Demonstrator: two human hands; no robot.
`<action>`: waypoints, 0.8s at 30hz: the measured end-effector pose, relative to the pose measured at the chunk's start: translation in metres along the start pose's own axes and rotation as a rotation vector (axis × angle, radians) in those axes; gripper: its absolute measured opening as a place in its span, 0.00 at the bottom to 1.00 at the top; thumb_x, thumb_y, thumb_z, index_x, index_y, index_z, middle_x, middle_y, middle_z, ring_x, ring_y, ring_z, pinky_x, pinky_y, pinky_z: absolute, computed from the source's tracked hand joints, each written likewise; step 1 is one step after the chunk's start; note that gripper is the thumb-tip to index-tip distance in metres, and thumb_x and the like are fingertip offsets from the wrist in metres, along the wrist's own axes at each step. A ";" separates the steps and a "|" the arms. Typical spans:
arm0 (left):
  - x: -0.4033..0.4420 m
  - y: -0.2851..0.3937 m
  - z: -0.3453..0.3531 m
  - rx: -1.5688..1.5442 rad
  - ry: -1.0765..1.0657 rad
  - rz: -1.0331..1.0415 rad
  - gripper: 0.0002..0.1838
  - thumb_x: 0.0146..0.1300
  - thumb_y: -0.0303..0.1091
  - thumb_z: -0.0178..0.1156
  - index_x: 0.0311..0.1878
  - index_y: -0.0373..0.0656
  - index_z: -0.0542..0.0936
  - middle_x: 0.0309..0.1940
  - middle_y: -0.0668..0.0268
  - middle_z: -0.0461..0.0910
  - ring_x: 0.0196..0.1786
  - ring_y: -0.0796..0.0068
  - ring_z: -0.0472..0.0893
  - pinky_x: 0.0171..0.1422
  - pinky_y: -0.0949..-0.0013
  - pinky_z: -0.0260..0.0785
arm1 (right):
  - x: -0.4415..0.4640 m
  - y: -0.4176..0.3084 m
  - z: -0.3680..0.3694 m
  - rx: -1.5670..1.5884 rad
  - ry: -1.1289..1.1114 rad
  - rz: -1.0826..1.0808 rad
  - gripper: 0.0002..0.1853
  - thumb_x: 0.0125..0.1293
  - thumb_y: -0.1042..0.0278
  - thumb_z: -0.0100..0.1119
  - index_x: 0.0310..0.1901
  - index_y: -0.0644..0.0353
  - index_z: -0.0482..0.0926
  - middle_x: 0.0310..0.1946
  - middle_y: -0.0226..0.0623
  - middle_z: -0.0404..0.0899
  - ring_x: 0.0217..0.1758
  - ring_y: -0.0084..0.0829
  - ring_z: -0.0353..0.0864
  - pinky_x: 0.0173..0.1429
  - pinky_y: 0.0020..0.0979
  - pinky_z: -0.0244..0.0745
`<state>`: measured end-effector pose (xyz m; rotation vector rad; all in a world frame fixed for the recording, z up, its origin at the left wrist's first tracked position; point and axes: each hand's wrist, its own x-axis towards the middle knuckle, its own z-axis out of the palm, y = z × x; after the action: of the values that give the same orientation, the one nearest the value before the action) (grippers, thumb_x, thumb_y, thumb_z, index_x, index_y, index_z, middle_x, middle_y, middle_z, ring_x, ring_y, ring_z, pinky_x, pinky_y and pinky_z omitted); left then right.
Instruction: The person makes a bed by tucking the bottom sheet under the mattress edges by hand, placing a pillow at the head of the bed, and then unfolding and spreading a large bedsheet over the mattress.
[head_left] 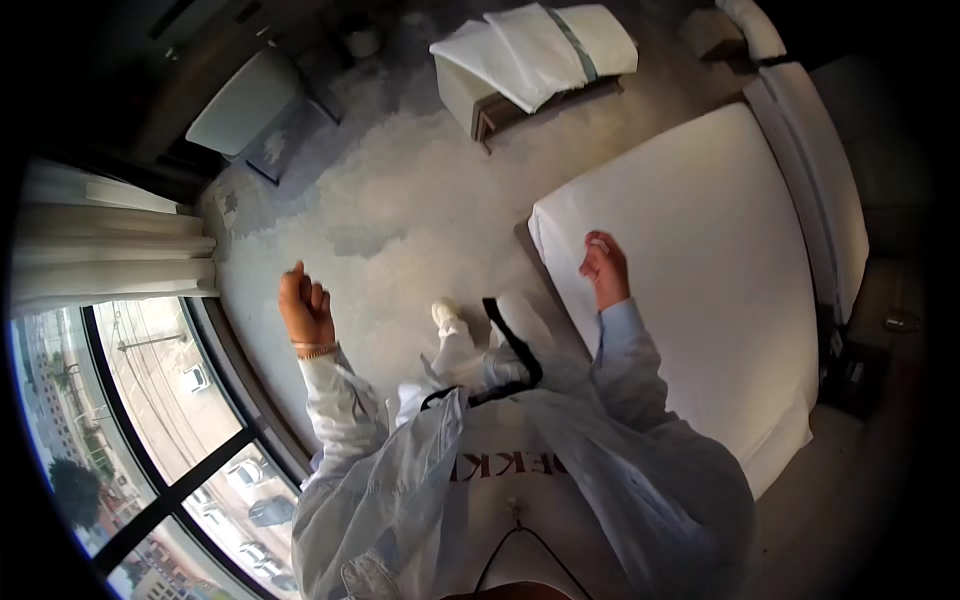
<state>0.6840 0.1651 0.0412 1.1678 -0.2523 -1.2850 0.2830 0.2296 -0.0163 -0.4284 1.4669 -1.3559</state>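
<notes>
My left hand point(306, 308) is raised over the carpet on the left, its fingers curled into a fist with nothing showing in it. A bracelet circles that wrist. In front of the near corner of a bed with a white sheet point(700, 280), my right hand point(605, 268) hangs in the air. Its fingers are bent in and closed, and I see nothing held. Neither hand appears to touch anything. The sheet looks smooth on top and drapes down at the bed's edges.
A bench with folded white bedding point(535, 55) stands beyond the bed's foot. A white chair point(245, 105) is at the upper left. Curtains point(110, 245) and a tall window point(165, 390) line the left side. Carpet point(370, 190) lies ahead of my feet.
</notes>
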 end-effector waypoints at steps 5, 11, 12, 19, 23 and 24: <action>0.070 0.023 0.091 0.125 -0.189 0.136 0.19 0.59 0.25 0.54 0.17 0.53 0.58 0.11 0.79 0.49 0.12 0.88 0.45 0.16 0.77 0.37 | 0.056 -0.015 -0.008 0.030 0.129 0.052 0.05 0.58 0.72 0.51 0.36 0.57 0.72 0.16 0.21 0.59 0.15 0.15 0.54 0.23 0.21 0.59; 0.140 -0.005 0.160 0.278 -0.209 0.208 0.24 0.57 0.21 0.54 0.15 0.53 0.52 0.11 0.79 0.52 0.12 0.89 0.45 0.16 0.77 0.36 | 0.174 -0.027 0.015 0.073 0.147 0.123 0.06 0.59 0.70 0.50 0.38 0.56 0.72 0.13 0.20 0.55 0.14 0.15 0.53 0.25 0.22 0.60; 0.152 -0.015 0.166 0.285 -0.187 0.166 0.24 0.57 0.21 0.54 0.15 0.53 0.52 0.11 0.79 0.52 0.12 0.89 0.45 0.16 0.77 0.35 | 0.196 -0.035 0.016 0.083 0.129 0.094 0.06 0.59 0.70 0.51 0.38 0.56 0.72 0.13 0.20 0.55 0.14 0.16 0.54 0.25 0.22 0.60; 0.238 -0.050 0.283 0.315 -0.182 0.027 0.25 0.56 0.19 0.55 0.14 0.54 0.52 0.10 0.80 0.51 0.11 0.90 0.45 0.15 0.77 0.34 | 0.329 -0.139 0.024 0.077 0.208 -0.063 0.10 0.57 0.68 0.56 0.39 0.59 0.71 0.17 0.21 0.60 0.18 0.14 0.55 0.23 0.20 0.54; 0.272 -0.072 0.385 0.336 -0.320 0.002 0.25 0.56 0.19 0.55 0.15 0.54 0.53 0.10 0.80 0.51 0.11 0.90 0.45 0.15 0.78 0.35 | 0.352 -0.171 -0.003 0.141 0.286 -0.038 0.07 0.61 0.66 0.53 0.37 0.57 0.71 0.15 0.21 0.56 0.17 0.14 0.53 0.23 0.20 0.54; 0.283 -0.081 0.413 0.329 -0.386 -0.014 0.24 0.56 0.19 0.54 0.15 0.54 0.54 0.10 0.80 0.51 0.11 0.90 0.46 0.15 0.78 0.35 | 0.358 -0.175 -0.012 0.181 0.340 0.019 0.05 0.63 0.65 0.51 0.36 0.56 0.71 0.14 0.20 0.54 0.16 0.15 0.51 0.22 0.21 0.54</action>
<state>0.4350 -0.2770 0.0418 1.1866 -0.7637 -1.5153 0.0675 -0.1064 -0.0209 -0.0683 1.5967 -1.5862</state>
